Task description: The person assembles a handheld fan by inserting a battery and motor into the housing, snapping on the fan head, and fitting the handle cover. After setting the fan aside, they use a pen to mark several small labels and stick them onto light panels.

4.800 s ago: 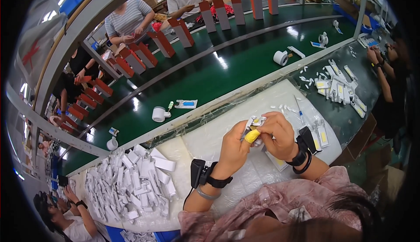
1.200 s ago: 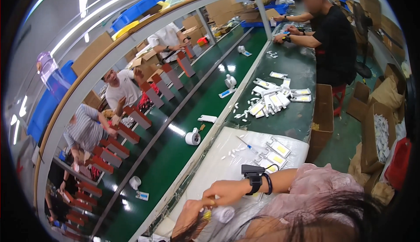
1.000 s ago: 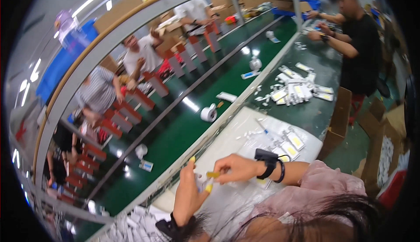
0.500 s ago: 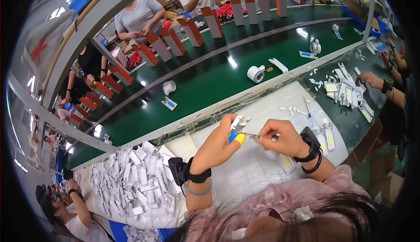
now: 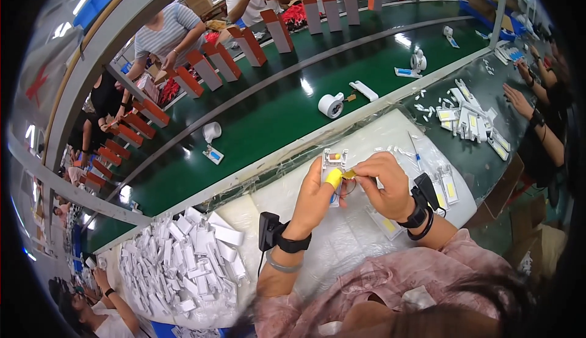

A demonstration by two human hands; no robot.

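Note:
My left hand [image 5: 312,199] is closed round a small white plastic housing [image 5: 327,161] with an orange-brown piece in its upper end. A yellow cover wraps the thumb tip. Against the housing, my right hand [image 5: 386,185] pinches a small yellowish flat piece [image 5: 348,174]; a thin dark wire loops below it. Fingers partly hide both parts. Near my right wrist lie white panels with yellow strips [image 5: 450,186], one partly under the forearm. A thin blue-handled tool [image 5: 416,150] rests beyond them, beside small white bits [image 5: 395,150].
Left of me is a heap of white plastic parts [image 5: 183,261] on the plastic-wrapped pad [image 5: 323,258]. Beyond a metal rail, a green conveyor [image 5: 262,136] carries white round-headed devices [image 5: 330,105] and orange-grey boxes [image 5: 278,31]. At right, a co-worker's hand [image 5: 519,101] is near another pile [image 5: 470,118].
My hands have come together, and the housing is turned more upright, its open inside showing. My right fingers now hold the yellowish piece against it. The whole view has shifted slightly.

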